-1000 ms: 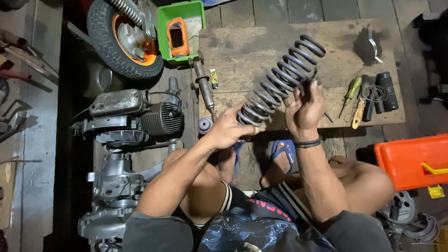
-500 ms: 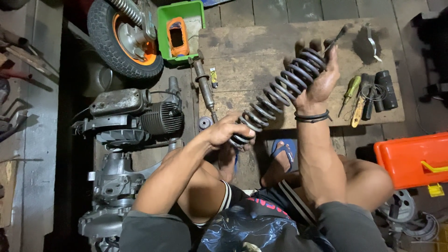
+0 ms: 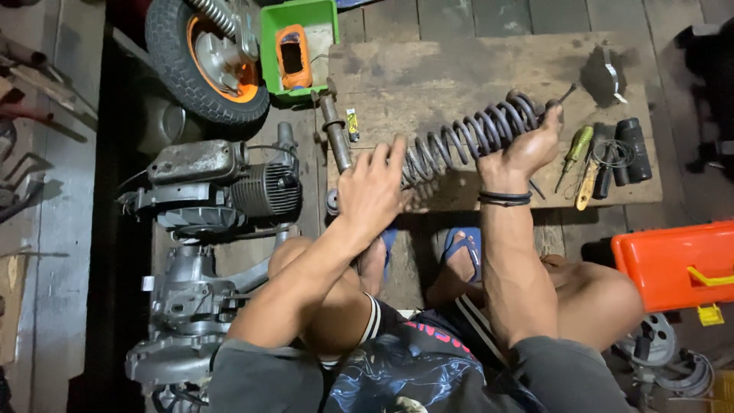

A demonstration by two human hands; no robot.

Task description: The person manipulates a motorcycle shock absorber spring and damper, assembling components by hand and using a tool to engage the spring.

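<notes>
A long dark coil spring (image 3: 466,141) lies at a slant over a worn wooden board (image 3: 428,69). My left hand (image 3: 372,187) grips its lower left end, fingers spread over the coils. My right hand (image 3: 527,149) is closed around its upper right end, where a thin rod tip sticks out past the thumb. Two dark bands circle my right wrist. A shock absorber rod (image 3: 334,130) lies just left of the spring.
A small engine (image 3: 222,187) and casing parts lie on the left. A wheel with an orange rim (image 3: 206,57) and a green tray (image 3: 300,42) are at the top. Screwdrivers (image 3: 577,149) and black grips (image 3: 631,145) rest on the right, near an orange toolbox (image 3: 677,264).
The spring has swung down from a steep tilt to a flatter slant. My right hand slid from the middle of the coils to the upper end; my left hand moved over the lower end.
</notes>
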